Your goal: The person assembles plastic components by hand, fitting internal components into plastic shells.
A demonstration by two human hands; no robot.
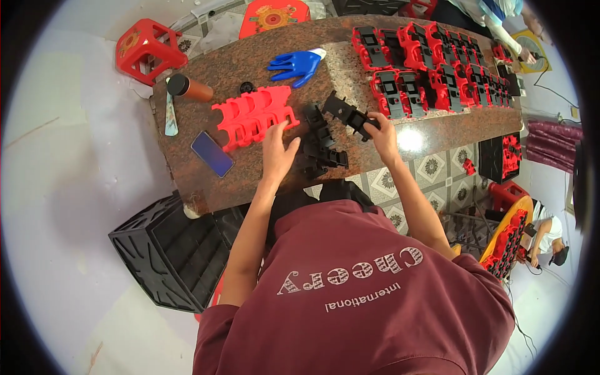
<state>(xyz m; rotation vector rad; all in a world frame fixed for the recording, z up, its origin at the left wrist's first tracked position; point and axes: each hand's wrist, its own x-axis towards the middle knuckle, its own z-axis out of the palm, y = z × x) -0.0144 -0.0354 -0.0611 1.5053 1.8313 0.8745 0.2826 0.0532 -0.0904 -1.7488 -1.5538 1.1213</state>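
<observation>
My right hand [382,134] grips one end of a black plastic bracket-like part [347,113], raised at an angle over the table's front half. Several more black plastic parts [322,153] lie heaped between my hands, close to the table edge. My left hand [279,150] is open, its thumb apart from the fingers. Its fingertips meet the near right end of a group of red plastic parts [250,115] with scalloped edges; whether they press on it I cannot tell.
Rows of red-and-black assemblies [431,69] cover the table's right side. Around the left lie a phone [212,154], a brown bottle [190,88], a blue glove [295,66] and a small black round piece [247,87]. A black crate [169,253] stands below left. Other people work at right.
</observation>
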